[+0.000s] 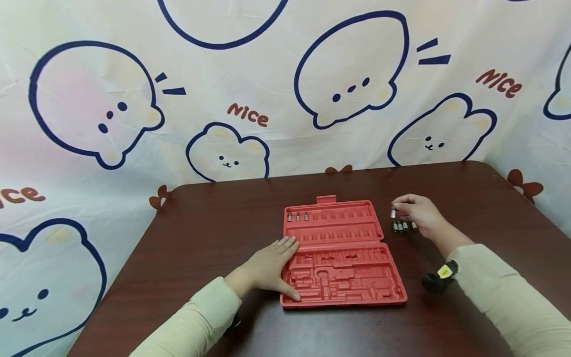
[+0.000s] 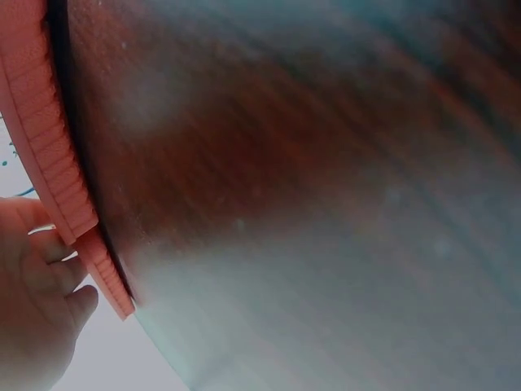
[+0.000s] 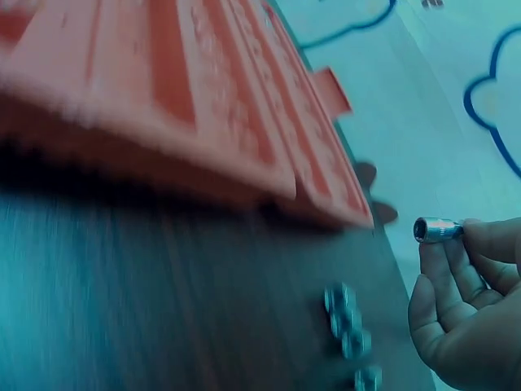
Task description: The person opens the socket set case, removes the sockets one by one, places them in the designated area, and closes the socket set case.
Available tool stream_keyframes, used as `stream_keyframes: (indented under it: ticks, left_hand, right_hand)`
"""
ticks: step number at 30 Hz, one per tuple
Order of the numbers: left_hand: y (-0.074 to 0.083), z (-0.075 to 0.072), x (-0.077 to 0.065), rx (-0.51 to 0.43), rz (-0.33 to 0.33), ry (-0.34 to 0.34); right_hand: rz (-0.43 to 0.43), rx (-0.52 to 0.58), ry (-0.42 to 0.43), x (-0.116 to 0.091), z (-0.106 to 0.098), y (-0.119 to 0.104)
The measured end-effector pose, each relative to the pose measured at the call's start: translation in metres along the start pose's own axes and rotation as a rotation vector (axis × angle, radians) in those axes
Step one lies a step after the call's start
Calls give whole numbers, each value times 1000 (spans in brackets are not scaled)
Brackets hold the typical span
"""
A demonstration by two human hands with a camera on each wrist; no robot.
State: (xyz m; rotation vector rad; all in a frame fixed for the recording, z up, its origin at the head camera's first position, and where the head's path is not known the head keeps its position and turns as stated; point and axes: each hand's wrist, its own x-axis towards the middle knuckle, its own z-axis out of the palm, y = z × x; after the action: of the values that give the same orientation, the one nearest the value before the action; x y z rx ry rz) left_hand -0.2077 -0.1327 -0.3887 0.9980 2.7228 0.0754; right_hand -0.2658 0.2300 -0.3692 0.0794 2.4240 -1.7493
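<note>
A red plastic tool case (image 1: 343, 297) lies unfolded on the table, its moulded slots facing up. Three small metal bits or sockets (image 1: 298, 216) stand in its upper left slots. My left hand (image 1: 267, 265) rests on the case's left edge, fingers spread and straight; the left wrist view shows its fingers (image 2: 57, 277) against the red side. Right of the case, my right hand (image 1: 419, 213) pinches a small silver socket (image 3: 438, 230) between thumb and fingers, its hollow end showing in the right wrist view. Below that hand lie several more sockets (image 1: 400, 226) in a short row.
The dark brown wooden table (image 1: 214, 223) carries the case. Behind it hangs a white cloth (image 1: 276, 74) with cartoon outlines. A black wrist strap with a yellow label (image 1: 445, 271) sits at the right sleeve.
</note>
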Motion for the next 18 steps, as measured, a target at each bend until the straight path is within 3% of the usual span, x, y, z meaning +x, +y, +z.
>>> stream_keyframes:
  ticks: [9, 18]
  left_hand:
    - [1, -2, -1, -4, -6, -6]
    - [1, -1, -1, -4, -6, 1]
  right_hand:
    - [-47, 4, 68, -12, -46, 29]
    - [-17, -89, 139, -16, -65, 52]
